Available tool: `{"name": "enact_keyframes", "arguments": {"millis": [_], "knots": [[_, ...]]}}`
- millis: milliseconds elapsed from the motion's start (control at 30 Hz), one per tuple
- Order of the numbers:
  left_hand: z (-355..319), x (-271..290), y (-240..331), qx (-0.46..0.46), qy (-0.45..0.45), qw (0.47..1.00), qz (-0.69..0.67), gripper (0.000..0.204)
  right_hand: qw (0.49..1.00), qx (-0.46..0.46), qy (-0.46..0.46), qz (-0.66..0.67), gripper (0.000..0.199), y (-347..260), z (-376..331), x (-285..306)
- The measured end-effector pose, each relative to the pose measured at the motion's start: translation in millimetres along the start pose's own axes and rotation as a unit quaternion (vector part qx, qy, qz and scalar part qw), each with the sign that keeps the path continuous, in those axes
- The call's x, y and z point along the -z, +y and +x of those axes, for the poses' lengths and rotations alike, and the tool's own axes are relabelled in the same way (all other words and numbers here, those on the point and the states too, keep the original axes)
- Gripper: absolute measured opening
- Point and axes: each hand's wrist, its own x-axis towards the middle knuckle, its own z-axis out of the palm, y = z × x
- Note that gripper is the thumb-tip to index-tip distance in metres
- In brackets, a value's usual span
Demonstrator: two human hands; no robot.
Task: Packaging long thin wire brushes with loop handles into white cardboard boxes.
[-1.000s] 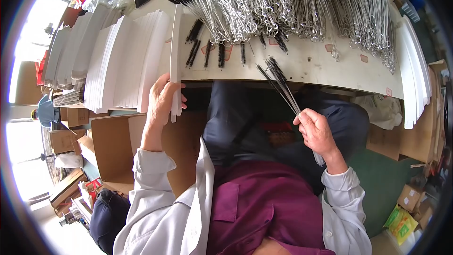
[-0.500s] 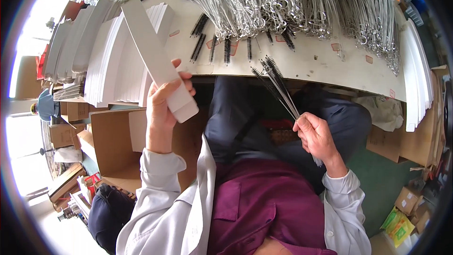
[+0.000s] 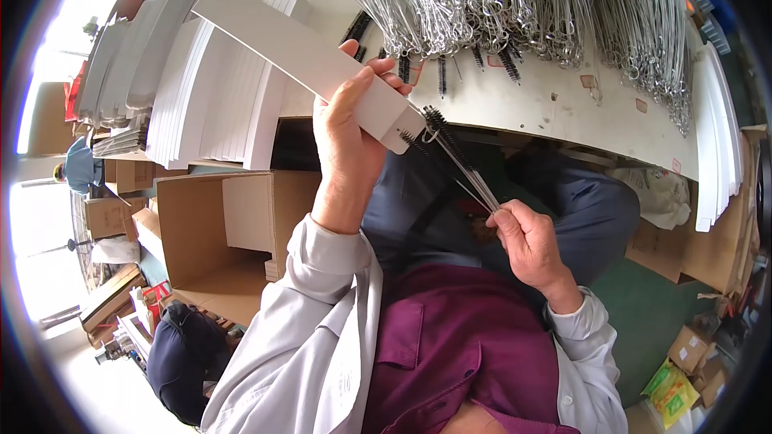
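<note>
My left hand (image 3: 350, 124) grips a long flat white cardboard sleeve (image 3: 297, 52) that slants up to the left over the table edge. My right hand (image 3: 527, 237) holds a small bunch of thin wire brushes with black bristle tips (image 3: 454, 153). The bristle ends touch the sleeve's lower open end, just above my lap. On the white table (image 3: 515, 104) behind lies a large heap of the same wire brushes (image 3: 498, 0), with their looped metal handles tangled together.
Stacks of white sleeves (image 3: 209, 96) stand at the table's left and another stack (image 3: 716, 137) at its right edge. An open cardboard box (image 3: 217, 233) sits on the floor at my left. Small boxes and packets (image 3: 683, 370) lie on the green floor at right.
My left hand lifted one white sleeve off the stack and swung it down toward my lap. My right hand kept its brushes and brought their tips to the sleeve's end.
</note>
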Motion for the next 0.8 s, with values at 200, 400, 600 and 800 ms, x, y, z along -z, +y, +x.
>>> {"name": "enact_keyframes", "arguments": {"millis": [200, 400, 600, 800], "knots": [[-4, -2, -5, -0.004, 0.023, 1.000, -0.013, 0.054, 0.999, 0.030, 0.013, -0.041, 0.020, 1, 0, -10], [-4, 1, -11, -0.019, 0.045, 0.999, -0.011, 0.054, 0.985, 0.114, 0.063, -0.112, 0.028, 1, -2, -25], [-5, 1, -15, -0.007, 0.047, 0.998, -0.038, 0.054, 0.993, 0.098, 0.027, -0.054, 0.035, 2, 1, -26], [-4, 6, -15, 0.012, 0.018, 0.999, -0.049, 0.049, 0.980, -0.065, -0.112, 0.152, 0.031, 2, 6, -7]]}}
